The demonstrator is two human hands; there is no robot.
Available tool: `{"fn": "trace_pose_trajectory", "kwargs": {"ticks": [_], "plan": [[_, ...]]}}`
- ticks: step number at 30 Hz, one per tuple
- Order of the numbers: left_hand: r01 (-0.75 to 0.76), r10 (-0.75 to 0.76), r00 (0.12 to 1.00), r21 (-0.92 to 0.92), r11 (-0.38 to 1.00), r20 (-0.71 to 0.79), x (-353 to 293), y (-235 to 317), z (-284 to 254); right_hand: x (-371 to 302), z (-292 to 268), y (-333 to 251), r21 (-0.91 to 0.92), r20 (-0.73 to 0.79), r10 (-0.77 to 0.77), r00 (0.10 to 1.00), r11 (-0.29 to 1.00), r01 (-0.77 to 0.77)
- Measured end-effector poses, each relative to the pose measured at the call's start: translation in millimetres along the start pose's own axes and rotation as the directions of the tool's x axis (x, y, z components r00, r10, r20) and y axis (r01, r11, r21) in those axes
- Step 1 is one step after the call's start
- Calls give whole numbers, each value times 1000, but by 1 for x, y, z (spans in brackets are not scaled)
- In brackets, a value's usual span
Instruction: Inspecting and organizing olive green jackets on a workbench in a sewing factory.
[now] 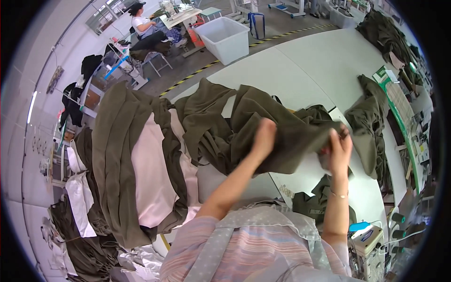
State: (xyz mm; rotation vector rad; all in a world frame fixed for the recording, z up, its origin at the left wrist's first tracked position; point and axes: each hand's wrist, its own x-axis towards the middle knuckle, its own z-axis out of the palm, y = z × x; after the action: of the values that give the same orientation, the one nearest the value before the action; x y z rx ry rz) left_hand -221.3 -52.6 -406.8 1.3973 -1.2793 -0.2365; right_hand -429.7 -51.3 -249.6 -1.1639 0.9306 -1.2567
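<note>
An olive-green garment [293, 136] is stretched between my two hands above the white table [305, 66]. My left hand [266, 136] is closed on the cloth near its middle, with the knuckles up. At the garment's right end, my right hand [338, 149] grips the edge between thumb and fingers. Motion blurs the cloth and both hands somewhat. More olive fabric [202, 108] lies bunched to the left of the held piece, and I cannot tell whether the two are joined. Below my right hand lies another dark green piece [310, 202].
A tall heap of olive garments [117, 155] with pale pink lining [152, 174] hangs over the left side. More olive cloth [369, 122] lies at the right. Beyond the table stand a white bin [224, 40] and a seated person [143, 23]. A small machine [369, 239] sits at lower right.
</note>
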Motion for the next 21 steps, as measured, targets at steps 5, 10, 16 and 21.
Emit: {"fn": "trace_pose_trajectory", "kwargs": {"ticks": [5,10,16,21], "plan": [[78,-285,795,-376,923,-535,36,5,-198,-15,122,-32,92,653,-184,735,982,164],[253,-279,846,-118,960,-455,0,50,-260,-4,112,29,190,397,115,910,960,-204],[222,-257,960,255,941,111,-36,45,-191,-14,34,85,168,206,260,943,940,-296],[300,-303,953,139,944,6,2,38,-182,-3,31,58,195,175,286,942,928,-318]]}}
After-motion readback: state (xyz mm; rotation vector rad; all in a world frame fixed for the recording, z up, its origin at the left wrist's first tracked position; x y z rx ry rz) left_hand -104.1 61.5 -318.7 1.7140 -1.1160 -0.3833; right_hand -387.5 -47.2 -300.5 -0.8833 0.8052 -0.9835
